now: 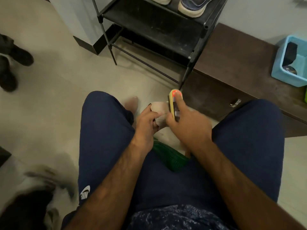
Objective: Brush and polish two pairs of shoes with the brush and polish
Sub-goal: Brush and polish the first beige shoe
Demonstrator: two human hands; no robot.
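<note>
Between my knees my left hand (147, 122) grips a pale beige shoe (158, 107) by its edge, held low over the floor. My right hand (187, 120) holds a yellow-backed brush (174, 103) with a red mark near its tip, index finger stretched along its back. The brush lies against the right side of the shoe. Most of the shoe is hidden by both hands and blurred.
A green ribbed object (167, 155) sits under my forearms. A black shoe rack (154, 29) stands ahead with sneakers (191, 6) on a shelf. Dark shoes (15, 63) lie far left, more shoes (33, 196) bottom left. A blue basket (280, 63) rests on a brown cabinet (232, 63).
</note>
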